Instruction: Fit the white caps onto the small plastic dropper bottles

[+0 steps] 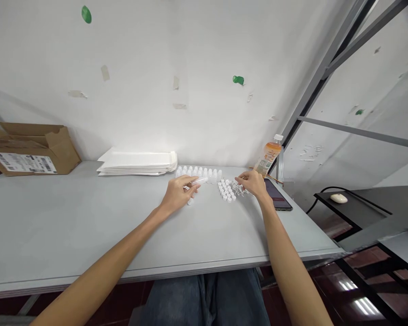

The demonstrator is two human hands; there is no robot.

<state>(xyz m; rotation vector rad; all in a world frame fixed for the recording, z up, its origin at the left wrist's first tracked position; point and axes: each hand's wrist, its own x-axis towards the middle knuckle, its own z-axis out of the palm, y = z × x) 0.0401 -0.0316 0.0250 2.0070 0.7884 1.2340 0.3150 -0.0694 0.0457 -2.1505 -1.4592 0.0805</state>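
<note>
We have open table [204, 235] toward its front edge, widest to our left. Our left hand [177, 192] has its fingers clamped on a clear tube [200, 180], before the small bottles [200, 172]. Our right hand [253, 182] is over the white strands [242, 190]; we cannot tell whether its fingers grip any. Caps [226, 192], phone [278, 197] and drink bottle [269, 156] crowd it.
</note>
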